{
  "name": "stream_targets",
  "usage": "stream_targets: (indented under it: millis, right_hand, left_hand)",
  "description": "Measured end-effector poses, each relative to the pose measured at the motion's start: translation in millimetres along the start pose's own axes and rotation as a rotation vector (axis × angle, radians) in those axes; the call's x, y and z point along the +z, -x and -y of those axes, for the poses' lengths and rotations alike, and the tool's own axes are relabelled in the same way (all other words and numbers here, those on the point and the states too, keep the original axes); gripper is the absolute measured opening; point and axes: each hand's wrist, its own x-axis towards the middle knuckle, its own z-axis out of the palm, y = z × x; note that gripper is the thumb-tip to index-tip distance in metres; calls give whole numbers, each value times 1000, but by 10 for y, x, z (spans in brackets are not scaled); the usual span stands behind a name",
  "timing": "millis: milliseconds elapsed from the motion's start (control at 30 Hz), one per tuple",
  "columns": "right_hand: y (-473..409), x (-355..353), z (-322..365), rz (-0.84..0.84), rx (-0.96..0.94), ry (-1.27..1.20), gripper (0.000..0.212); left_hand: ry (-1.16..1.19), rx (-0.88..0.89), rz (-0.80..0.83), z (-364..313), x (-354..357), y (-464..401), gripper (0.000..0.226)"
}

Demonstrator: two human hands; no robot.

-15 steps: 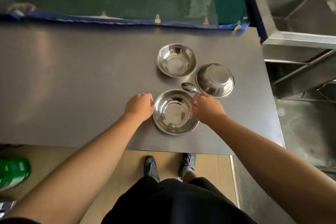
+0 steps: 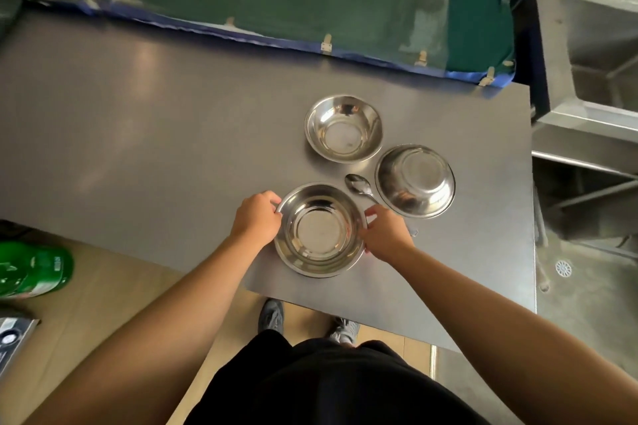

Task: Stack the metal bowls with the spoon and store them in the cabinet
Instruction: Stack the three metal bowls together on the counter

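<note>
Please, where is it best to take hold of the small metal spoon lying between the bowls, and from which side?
Grip the small metal spoon at its oval head, from above: probably easiest. The head lies bare on the grey metal table, while the handle runs under the right hand, close to the upside-down steel bowl.

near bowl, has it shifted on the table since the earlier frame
Cannot tell. The near bowl keeps the same spacing from the spoon and the other two bowls; only the camera tilted. Both hands now grip its rim.
</note>
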Motion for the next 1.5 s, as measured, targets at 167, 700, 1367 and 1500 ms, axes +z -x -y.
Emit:
stream_targets:
  millis: [167,700,1367,1500]
  right_hand:
    - [-70,-167,70,16,-95,-15,33]
    - [-487,-858,780,-149,-181,-120,33]
    - [-1374,-1061,869,-273,79,-98,35]
    - [-1465,-1021,846,-250,58,-57,32]
  left_hand:
    - [77,-54,-89,-71,-71,53,24]
    - [222,93,-148,-648,-734,-609,30]
    - [87,284,31,-1255,-610,-1767,27]
    - [29,293,33,-1249,-561,-1818,27]
